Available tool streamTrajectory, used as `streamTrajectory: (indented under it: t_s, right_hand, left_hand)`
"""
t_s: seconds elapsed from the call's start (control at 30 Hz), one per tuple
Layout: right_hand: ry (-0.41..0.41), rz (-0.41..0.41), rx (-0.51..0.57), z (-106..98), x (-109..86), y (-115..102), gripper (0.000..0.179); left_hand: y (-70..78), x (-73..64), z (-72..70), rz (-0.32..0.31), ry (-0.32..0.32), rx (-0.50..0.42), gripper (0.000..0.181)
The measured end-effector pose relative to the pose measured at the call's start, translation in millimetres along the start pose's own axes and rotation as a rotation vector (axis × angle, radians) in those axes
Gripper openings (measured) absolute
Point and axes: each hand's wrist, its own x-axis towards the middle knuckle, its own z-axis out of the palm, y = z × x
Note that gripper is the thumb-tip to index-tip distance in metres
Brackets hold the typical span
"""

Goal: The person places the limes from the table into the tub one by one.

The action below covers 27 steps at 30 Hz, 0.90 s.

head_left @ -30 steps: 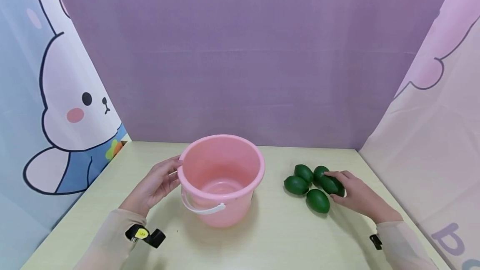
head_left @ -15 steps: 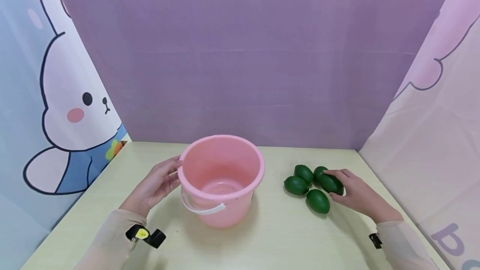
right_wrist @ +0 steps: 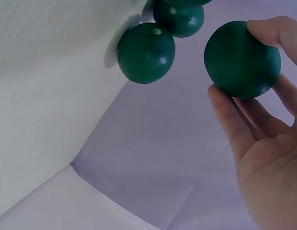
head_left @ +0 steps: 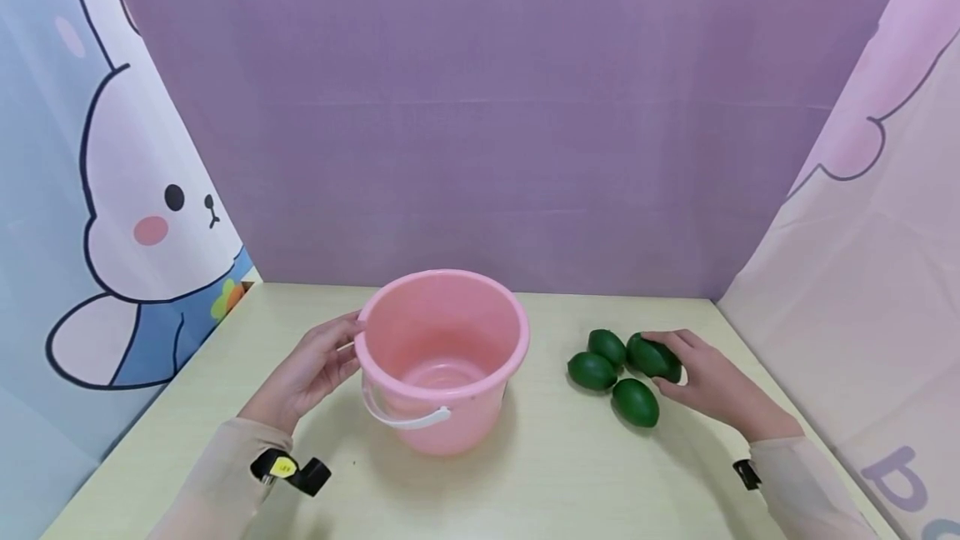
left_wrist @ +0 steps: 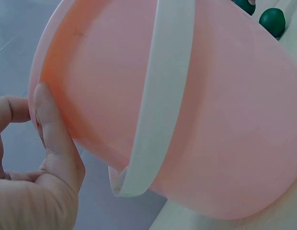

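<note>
A pink bucket (head_left: pixel 450 432) stands upright on the table, its white handle (left_wrist: pixel 163 96) hanging down at the front. My left hand (head_left: pixel 318 365) pinches the bucket's left rim, thumb on the near side and fingers beyond. To the right, my right hand (head_left: pixel 712 386) holds a dark green lime (right_wrist: pixel 242 60) between thumb and fingers. In the head view this lime overlaps the spot of another one behind it. Close by lie more limes: one at the back (head_left: pixel 607 347), one at the left (head_left: pixel 592 371) and one in front (head_left: pixel 635 403).
The pale table (head_left: pixel 555 482) ends at a purple backdrop (head_left: pixel 480 123). A printed rabbit curtain (head_left: pixel 165 273) borders the left side, and a pale pink curtain (head_left: pixel 885 273) the right. Inside the bucket, its bare bottom shows.
The right hand has shifted slightly left and up with its lime, which now covers the lime behind it. My left hand and the bucket keep their places.
</note>
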Motion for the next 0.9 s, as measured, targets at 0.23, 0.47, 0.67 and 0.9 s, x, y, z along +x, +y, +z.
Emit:
streamTrajectory:
  t_s: [0.23,0.47,0.67,0.9]
  right_hand:
    - [0.026,-0.034,0.002,-3.5,5.7,-4.1,0.065]
    - [0.028,-0.053,-0.001,-7.6,13.1,-10.3,0.065]
    - [0.042,-0.072,-0.020,-10.5,18.7,-14.1,0.065]
    - [0.044,-0.072,0.002,-11.0,25.0,-20.8,0.065]
  left_hand:
    - [-0.3,1.2,0.4,-0.006,0.006,-0.007,0.056]
    - [-0.4,1.0,-0.3,-0.005,0.012,0.003,0.056]
    - [-0.6,1.5,0.2,-0.007,0.009,0.000,0.058]
    - [-1.3,2.3,0.4,-0.004,0.004,-0.013,0.057]
